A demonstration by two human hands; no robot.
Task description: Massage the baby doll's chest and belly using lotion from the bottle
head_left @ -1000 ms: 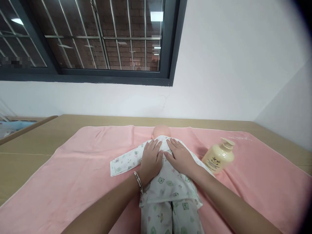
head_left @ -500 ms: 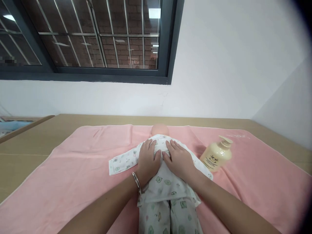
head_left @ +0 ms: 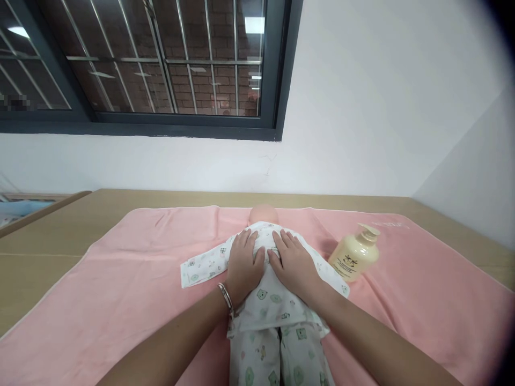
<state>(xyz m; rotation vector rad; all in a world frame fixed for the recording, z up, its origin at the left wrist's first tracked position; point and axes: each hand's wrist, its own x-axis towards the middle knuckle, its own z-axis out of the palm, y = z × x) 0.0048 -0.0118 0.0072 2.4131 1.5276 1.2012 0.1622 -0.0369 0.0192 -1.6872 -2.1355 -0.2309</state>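
Observation:
A baby doll point(head_left: 277, 300) in a white printed top and trousers lies stretched out, its bare head point(head_left: 263, 214) at the far end. Its face is not visible. My left hand point(head_left: 245, 262) rests flat on the left side of the doll's upper body, with a silver bangle point(head_left: 226, 300) on the wrist. On the other side, my right hand point(head_left: 295, 265) lies flat too, fingers pointing away from me. The two thumbs almost meet over the middle. One sleeve point(head_left: 205, 265) reaches out to the left. The other sleeve partly shows beyond my right forearm.
Beneath the doll is a pink towel point(head_left: 132, 300) spread over a wooden tabletop point(head_left: 48, 246). A yellow pump bottle point(head_left: 354, 254) stands to the right, close to the doll's sleeve. Behind rise a white wall point(head_left: 362, 107) and a dark-framed barred window point(head_left: 181, 120).
Both hands stay flat on the doll in nearly the same place. The view has shifted very slightly; nothing else has visibly moved.

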